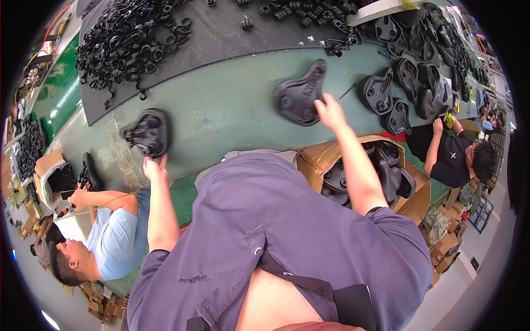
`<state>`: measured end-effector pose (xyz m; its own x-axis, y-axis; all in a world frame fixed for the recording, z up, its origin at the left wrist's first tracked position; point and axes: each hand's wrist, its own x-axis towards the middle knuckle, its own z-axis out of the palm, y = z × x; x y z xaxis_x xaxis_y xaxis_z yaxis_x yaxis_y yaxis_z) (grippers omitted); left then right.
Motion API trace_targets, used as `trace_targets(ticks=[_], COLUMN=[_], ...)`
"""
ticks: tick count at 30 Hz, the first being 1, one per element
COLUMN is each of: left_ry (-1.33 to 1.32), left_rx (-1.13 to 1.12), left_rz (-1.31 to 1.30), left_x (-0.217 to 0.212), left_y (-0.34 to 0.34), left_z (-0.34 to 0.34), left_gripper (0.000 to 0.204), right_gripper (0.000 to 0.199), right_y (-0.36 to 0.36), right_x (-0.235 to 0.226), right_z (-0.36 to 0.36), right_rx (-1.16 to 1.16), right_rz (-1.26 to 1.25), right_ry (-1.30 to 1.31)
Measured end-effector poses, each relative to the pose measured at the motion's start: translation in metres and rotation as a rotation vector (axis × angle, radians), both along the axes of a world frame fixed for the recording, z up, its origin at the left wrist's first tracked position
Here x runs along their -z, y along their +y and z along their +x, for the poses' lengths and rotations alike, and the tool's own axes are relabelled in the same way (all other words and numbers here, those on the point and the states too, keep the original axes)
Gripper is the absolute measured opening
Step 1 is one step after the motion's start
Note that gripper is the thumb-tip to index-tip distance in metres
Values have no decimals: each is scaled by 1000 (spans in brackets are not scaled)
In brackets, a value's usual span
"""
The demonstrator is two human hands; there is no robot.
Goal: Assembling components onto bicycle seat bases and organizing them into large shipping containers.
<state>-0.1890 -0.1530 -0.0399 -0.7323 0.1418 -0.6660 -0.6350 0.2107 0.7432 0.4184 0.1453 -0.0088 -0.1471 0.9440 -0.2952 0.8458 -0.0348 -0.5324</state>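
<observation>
Nearest of all is the dark purple-grey shirt point(265, 204) of the person at work, its collar open. Past it, over the green tabletop point(221, 110), are two black bicycle saddles, one at each hand. The right saddle point(295, 102) shows its hollow underside, nose pointing away from the person; the right hand point(331, 113) grips it by the edge, thumb laid over the lip. Off to the left, the left hand point(156, 168) has its fingers closed at the near edge of the left saddle point(152, 132), which is blurred; I can't tell whether it is lifted clear or resting.

Just right of the right saddle lies a thin dark rod point(348, 90). Farther right, more loose saddles point(378, 91) crowd the tabletop, and a cardboard box point(314, 165) beside the right forearm holds others. Along the far side, a dark mat point(232, 41) carries a heap of black ring-shaped parts point(127, 49) and a pile of black springs point(309, 12). At the left sits a co-worker in light blue point(118, 234); at the right, another in black point(450, 157), hands at the tabletop's edge.
</observation>
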Motion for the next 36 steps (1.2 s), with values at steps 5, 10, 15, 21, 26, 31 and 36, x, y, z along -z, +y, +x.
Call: trace_targets(ticks=[5,10,15,21,26,31,36], left_ry=[183,619,771,860,909,988,-266], left_rx=[419,1336,1383,1447,1451,1272,737], left_rz=[-243,-256,-225,-195,-252,-26,549], left_x=[14,-31,-25,-28,-28,-73,-93], left_y=[56,157,186,197,196,215,220], left_z=[34,111,115,114,118,135,154], left_gripper=[38,58,56,56,52,39,41], right_gripper=[46,59,81,77,63,49,56], right_y=[16,138,252,275,264,171,36], right_x=[-28,-16,-36,-33,-19,-24,-84], right_z=[-158,-241,-279,-320,-299,-292,-296], right_rx=[-422,-380,-490,-475,-314,-406,-561], right_rz=[-357,139,74,-11,59,51,-130], right_ry=[275,-43,-411,-500,-334,75,581])
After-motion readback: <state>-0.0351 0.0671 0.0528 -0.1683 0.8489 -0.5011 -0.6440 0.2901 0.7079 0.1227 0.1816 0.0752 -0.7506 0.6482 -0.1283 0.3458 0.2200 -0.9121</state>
